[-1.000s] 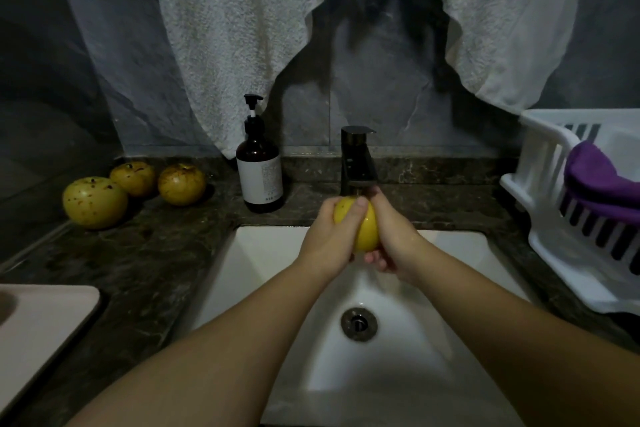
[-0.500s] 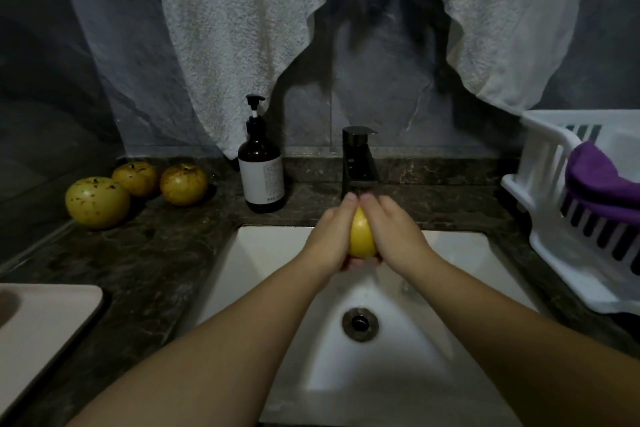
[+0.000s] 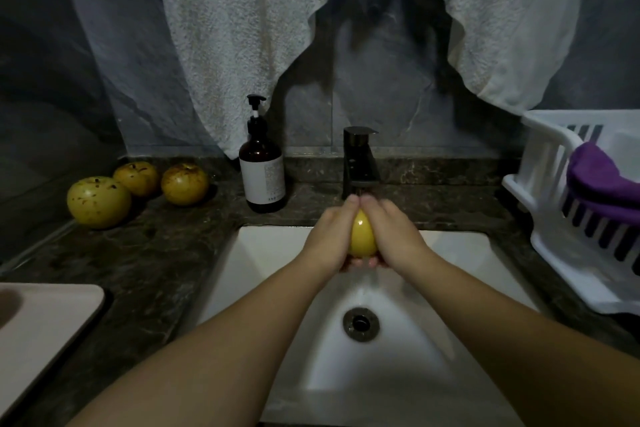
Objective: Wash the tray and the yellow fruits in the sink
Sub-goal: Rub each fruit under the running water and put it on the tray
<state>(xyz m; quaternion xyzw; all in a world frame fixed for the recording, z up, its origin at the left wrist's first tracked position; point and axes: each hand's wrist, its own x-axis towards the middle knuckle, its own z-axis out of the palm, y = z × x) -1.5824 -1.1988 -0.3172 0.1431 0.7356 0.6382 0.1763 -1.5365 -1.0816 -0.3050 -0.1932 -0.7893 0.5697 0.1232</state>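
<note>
A wet yellow fruit is held between both my hands over the white sink, just under the black faucet. My left hand wraps its left side and my right hand wraps its right side, fingertips meeting on top. Three more yellow fruits lie on the dark counter at the left: a large one, a smaller one behind it and a third. A pale tray sits at the lower left edge.
A brown soap pump bottle stands left of the faucet. A white dish rack with a purple cloth fills the right counter. White towels hang on the wall behind. The drain lies below my hands.
Both hands have turned around the fruit: the left hand slid off its front, so the fingertips now meet on top and more yellow shows between the palms.
</note>
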